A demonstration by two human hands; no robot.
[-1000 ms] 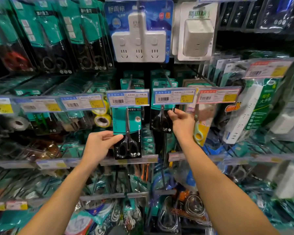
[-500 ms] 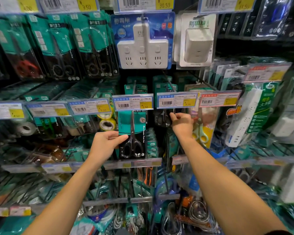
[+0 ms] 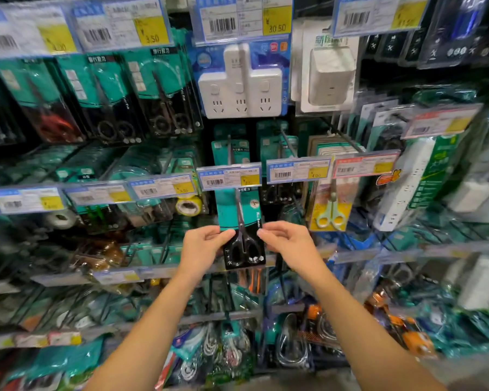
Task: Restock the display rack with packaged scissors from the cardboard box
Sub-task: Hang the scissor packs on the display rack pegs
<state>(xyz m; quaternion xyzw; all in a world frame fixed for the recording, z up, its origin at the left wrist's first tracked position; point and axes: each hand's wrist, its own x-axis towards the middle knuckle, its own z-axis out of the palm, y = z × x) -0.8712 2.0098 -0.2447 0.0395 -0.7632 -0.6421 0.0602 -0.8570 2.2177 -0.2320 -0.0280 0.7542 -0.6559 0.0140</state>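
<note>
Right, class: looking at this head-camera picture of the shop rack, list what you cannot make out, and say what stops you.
- Cardboard box: not in the head view.
- Top of the black-handled scissors pack: covered by a price tag, so its seat on the peg is hidden.
- Price on that tag: too blurred to read.
- Left hand and right hand: fingers touch the pack's edges; firmness of grip unclear.

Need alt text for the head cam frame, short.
Two bare hands, left hand and right hand, pinch the side edges of a teal scissors pack hanging under a price tag on a crowded store rack.
</note>
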